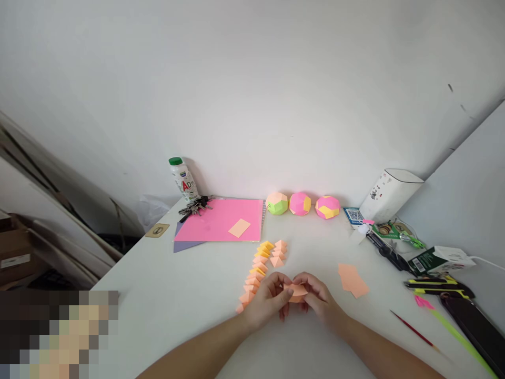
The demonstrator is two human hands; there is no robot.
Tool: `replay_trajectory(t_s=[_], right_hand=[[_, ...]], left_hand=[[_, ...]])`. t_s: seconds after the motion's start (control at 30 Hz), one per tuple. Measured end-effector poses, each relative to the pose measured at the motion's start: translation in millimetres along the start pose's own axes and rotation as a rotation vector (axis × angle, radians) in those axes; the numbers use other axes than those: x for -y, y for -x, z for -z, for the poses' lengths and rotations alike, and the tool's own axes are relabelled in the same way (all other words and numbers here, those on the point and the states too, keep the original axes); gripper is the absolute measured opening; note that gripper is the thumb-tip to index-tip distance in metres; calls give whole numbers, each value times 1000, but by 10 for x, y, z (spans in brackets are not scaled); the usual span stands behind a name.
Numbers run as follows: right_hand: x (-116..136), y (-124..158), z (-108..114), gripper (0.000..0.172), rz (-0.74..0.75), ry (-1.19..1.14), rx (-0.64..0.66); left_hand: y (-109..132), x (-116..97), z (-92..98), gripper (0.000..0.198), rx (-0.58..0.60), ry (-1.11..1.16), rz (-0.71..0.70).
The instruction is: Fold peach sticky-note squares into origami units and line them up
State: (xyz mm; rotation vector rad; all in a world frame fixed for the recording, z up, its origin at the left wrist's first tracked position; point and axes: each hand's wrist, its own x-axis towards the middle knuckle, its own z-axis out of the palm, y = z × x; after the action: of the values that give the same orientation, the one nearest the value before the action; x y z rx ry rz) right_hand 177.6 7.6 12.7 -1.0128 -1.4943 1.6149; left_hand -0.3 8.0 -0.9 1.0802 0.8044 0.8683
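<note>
Between my two hands, just above the white table, is a piece of folded orange paper. My left hand pinches its left side with thumb and fingers. On the right side, my right hand is closed on the same piece. Beside my left hand runs a row of folded paper units, orange with a few yellow ones. A shorter row of orange folded units stands just beyond. To the right of my right hand lie flat orange paper pieces.
Three paper balls stand by the wall. A pink sheet lies at the back left with keys and a bottle. At right are a brush, a yellow-black cutter, a dark phone-like object and a white box.
</note>
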Motion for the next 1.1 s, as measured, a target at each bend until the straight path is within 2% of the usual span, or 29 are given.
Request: replay_trajectory(t_s=[0.17,0.3,0.43,0.67,0.9,0.97,1.1], right_hand=[[-37,-14,-23,5,-2,11,-48],[-59,-22,-36,18,14,39,-78],[-52,-18,-31,23,57,77,-80],[-68,-12,-25,29,32,31,-71],[-108,10,-35,35,17,29,-173],[-104,26,-47,35,55,45,-201],[-117,47,-55,34,243,126,-178]], left_hand=[[-3,30,12,40,24,15,-31],[1,32,13,47,40,25,-40],[-1,-2,-24,36,-7,-79,21],[3,-18,-38,35,-39,-64,63],[12,-71,-45,36,-9,-40,77],[5,-76,-54,37,-51,-7,81],[-23,-48,-43,37,-127,90,85]])
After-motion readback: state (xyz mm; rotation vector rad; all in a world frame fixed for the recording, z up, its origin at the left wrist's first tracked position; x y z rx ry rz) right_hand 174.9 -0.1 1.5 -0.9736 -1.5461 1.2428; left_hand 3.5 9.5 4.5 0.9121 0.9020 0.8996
